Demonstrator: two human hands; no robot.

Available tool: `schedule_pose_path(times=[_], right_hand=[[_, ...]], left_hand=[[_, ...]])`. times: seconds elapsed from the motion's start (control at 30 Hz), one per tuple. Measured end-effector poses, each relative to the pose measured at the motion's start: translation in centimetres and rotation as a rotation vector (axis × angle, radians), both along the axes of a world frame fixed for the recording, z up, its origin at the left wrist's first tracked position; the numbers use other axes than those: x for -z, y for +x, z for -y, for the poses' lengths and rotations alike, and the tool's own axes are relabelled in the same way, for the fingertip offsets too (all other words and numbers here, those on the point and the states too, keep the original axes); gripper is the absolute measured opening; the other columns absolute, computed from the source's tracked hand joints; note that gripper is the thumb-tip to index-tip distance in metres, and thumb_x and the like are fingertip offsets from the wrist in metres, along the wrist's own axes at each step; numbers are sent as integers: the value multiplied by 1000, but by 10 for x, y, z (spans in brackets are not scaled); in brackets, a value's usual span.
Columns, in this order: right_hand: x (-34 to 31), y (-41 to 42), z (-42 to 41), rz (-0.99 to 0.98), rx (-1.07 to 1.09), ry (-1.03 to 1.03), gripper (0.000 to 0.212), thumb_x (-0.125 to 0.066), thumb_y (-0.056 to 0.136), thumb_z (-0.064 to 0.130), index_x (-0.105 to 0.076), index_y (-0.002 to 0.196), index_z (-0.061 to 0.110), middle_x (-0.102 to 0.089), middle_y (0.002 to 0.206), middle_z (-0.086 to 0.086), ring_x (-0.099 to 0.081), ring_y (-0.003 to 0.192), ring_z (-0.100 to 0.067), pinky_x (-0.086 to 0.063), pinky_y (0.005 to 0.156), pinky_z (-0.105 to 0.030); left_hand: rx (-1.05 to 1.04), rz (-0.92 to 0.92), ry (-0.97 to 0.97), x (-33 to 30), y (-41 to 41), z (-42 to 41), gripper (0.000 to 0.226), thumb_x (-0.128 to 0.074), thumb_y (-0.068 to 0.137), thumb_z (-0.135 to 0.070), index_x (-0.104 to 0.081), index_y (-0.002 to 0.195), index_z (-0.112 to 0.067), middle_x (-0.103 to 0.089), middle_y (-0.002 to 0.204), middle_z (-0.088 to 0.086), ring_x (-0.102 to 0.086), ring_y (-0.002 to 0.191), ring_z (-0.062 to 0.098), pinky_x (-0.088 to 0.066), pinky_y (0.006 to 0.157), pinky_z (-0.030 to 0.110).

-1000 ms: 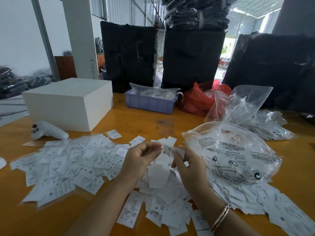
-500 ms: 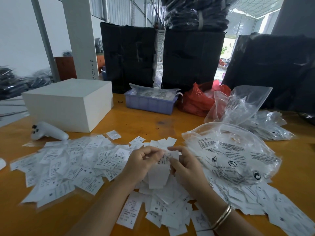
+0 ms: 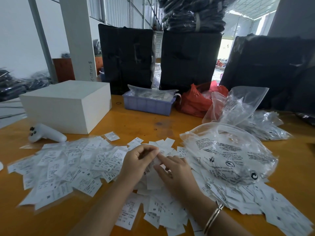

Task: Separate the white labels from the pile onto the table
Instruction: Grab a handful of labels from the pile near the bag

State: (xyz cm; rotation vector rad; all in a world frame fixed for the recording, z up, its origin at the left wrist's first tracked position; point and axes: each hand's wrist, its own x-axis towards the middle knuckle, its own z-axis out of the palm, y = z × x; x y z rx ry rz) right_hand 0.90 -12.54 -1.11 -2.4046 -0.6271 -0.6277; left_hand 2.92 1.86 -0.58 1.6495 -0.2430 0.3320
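Observation:
Small white printed labels cover the orange table (image 3: 153,123). One spread of labels (image 3: 68,166) lies to the left, and a thicker pile (image 3: 163,206) sits under and right of my hands. My left hand (image 3: 136,164) and my right hand (image 3: 177,172) meet over the middle. Between their fingertips they pinch a small bunch of labels (image 3: 154,169), which hangs down in front of my palms. My right wrist wears a metal bangle (image 3: 213,218).
A clear printed plastic bag (image 3: 230,157) lies on the labels at right, with more bags (image 3: 252,120) behind. A white box (image 3: 68,106), white controller (image 3: 46,133), purple tray (image 3: 148,103) and red bag (image 3: 196,101) stand farther back. Black bundles line the far edge.
Both hands have come closer together and dropped lower toward the pile. The label strip that stuck out to the right now sits bunched between the fingers.

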Motion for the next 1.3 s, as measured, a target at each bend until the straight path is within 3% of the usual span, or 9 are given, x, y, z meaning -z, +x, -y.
schedule_pose_path(times=[0.1, 0.23, 0.37, 0.5, 0.6, 0.77, 0.97, 1.17, 1.3], right_hand=[[-1, 3, 3, -76, 17, 280, 30, -58, 92, 11, -66, 119, 22, -69, 85, 5, -58, 76, -8, -41, 66, -15], [-2, 4, 11, -145, 41, 391, 35, -59, 91, 8, -62, 115, 33, -64, 82, 23, -61, 79, 4, -43, 64, -7], [-14, 10, 22, -56, 77, 498, 30, -57, 91, 7, -63, 112, 27, -66, 77, 15, -59, 66, 9, -42, 58, -5], [-41, 31, 62, 135, 328, 565, 23, -55, 91, 7, -65, 108, 19, -66, 88, 3, -56, 66, 1, -44, 59, -9], [-53, 56, 103, 47, 590, 409, 26, -51, 92, 6, -67, 110, 15, -66, 110, -6, -58, 89, -15, -48, 79, -30], [-39, 74, 148, -562, 768, -350, 27, -51, 93, 32, -66, 106, 15, -59, 118, -7, -51, 112, -27, -39, 94, -38], [-35, 72, 139, -462, 755, -234, 14, -57, 84, 22, -61, 71, 20, -64, 92, -5, -56, 94, -26, -40, 88, -37], [-37, 76, 150, -534, 739, -12, 27, -60, 86, 27, -68, 66, 12, -64, 68, -3, -56, 74, -21, -41, 81, -36], [-36, 75, 153, -358, 790, -257, 35, -53, 92, 31, -62, 63, 14, -58, 65, 2, -49, 66, -15, -25, 76, -34]], left_hand=[[105, -22, -12, 0, -1, -1, 8, -66, 82, -36, -73, 86, -36, -70, 81, -17, -64, 76, -3, -48, 65, 10], [68, -9, 62, 3, 2, -2, 32, -66, 88, -10, -70, 90, -42, -65, 76, -14, -59, 66, 0, -50, 60, 15], [-203, 31, 119, -1, 5, -12, 24, -62, 90, -21, -60, 102, -42, -63, 81, -20, -56, 59, -2, -47, 47, 15], [-583, 100, 218, -4, 11, -31, 29, -61, 91, -12, -58, 118, -22, -59, 100, -8, -56, 76, 2, -42, 60, 11], [-687, 72, 332, -4, 12, -38, 32, -58, 90, -2, -58, 120, -14, -59, 112, 7, -59, 87, 18, -51, 68, 25], [-778, -33, 682, 3, 11, -43, 36, -61, 86, -1, -60, 119, -16, -59, 122, 11, -58, 102, 28, -45, 84, 40], [-703, 133, 783, 3, 11, -34, 33, -64, 81, 1, -67, 109, -17, -60, 116, 7, -52, 110, 27, -39, 87, 38], [-357, 375, 796, 8, 9, -19, 26, -66, 80, 7, -71, 94, -14, -66, 100, 0, -59, 97, 22, -49, 80, 34], [-274, 354, 805, 9, 8, -15, 22, -62, 85, 1, -72, 94, -17, -68, 97, -4, -58, 98, 21, -50, 80, 37]])
